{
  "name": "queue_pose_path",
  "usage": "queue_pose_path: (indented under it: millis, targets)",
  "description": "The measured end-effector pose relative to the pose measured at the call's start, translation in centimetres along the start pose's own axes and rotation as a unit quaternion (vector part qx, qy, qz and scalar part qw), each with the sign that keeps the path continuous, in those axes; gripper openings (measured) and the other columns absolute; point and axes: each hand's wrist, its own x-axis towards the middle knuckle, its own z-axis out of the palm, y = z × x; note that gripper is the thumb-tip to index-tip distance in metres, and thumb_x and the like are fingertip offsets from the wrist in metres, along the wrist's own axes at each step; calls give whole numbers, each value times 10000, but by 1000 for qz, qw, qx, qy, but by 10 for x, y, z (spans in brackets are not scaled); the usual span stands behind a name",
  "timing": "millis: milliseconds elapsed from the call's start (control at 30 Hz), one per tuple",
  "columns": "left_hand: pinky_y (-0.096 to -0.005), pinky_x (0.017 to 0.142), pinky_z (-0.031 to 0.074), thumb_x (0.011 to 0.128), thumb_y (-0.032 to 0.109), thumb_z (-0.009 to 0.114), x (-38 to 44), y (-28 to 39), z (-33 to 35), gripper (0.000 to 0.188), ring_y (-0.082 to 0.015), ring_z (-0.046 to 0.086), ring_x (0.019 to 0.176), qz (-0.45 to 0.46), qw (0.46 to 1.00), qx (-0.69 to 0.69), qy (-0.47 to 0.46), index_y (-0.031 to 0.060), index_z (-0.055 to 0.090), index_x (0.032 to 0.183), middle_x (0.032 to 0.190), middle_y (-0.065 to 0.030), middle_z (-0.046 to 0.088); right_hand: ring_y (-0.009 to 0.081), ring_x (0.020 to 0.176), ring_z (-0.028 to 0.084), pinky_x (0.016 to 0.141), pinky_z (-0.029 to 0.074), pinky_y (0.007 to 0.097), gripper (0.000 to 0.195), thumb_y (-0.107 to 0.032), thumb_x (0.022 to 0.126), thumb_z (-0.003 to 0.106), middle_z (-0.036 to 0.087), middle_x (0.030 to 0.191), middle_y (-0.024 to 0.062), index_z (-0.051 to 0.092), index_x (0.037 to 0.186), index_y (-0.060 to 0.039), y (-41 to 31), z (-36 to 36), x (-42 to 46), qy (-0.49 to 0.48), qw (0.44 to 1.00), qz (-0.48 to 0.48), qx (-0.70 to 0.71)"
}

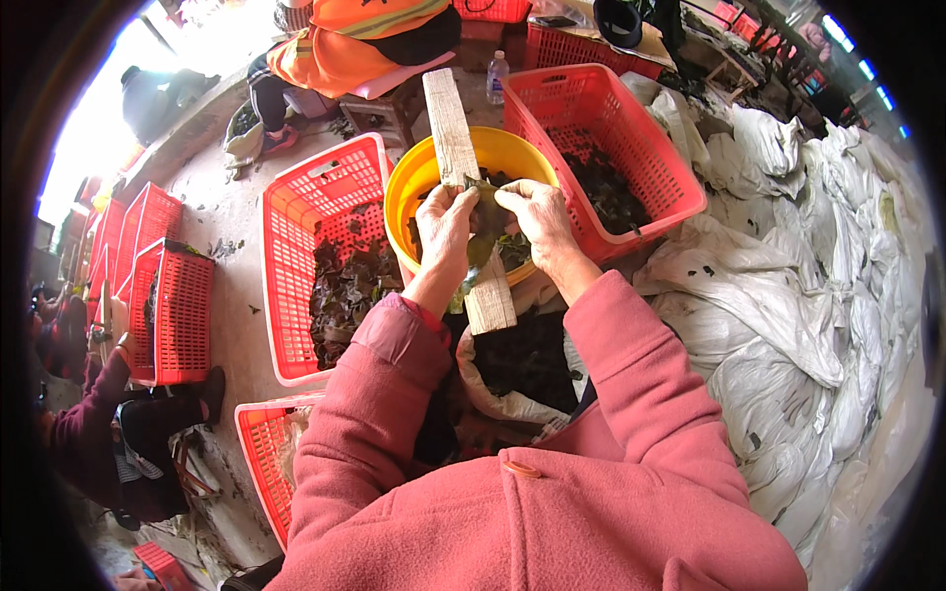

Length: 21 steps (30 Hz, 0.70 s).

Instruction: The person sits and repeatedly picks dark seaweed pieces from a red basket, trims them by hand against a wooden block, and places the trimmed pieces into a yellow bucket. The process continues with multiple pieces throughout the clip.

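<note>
Between my two hands a dark green leafy piece (486, 221) is held up over a yellow bucket (400, 193). My left hand (446, 233) pinches its left edge between thumb and forefinger; my right hand (538, 221) pinches the upper right edge. Across the bucket's rim lies a wooden board (451, 129), passing beneath the piece. More dark leafy pieces (515, 250) lie inside the bucket. Below the board's near end stands an open white sack (484, 391) with dark contents.
Red plastic crates with dark leafy pieces stand left (270, 273) and right (684, 177) of the bucket. White sacks (768, 310) are heaped at right. A plastic bottle (497, 77) stands behind the bucket. A person in an orange vest (332, 63) sits beyond; another person (81, 443) is at left.
</note>
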Motion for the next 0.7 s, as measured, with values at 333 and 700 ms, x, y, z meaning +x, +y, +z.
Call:
queue_pose_path:
  millis: [333,700]
  targets:
    - [-245,472,447,856,75,636,28,-17,-10,69,-115,544,489,31,994,6,102,12,613,869,628,-22,572,177,667,690,574,506,266,123,-85,840,644,711,866,73,677,939,-18,34,-16,29,30,981,139,132]
    - [-254,558,525,932,127,630,51,6,-68,77,-130,633,685,55,976,-58,203,73,575,934,834,-32,653,191,775,675,656,592,314,110,-117,963,572,660,919,96,573,1031,-29,25,-54,22,62,953,55,291]
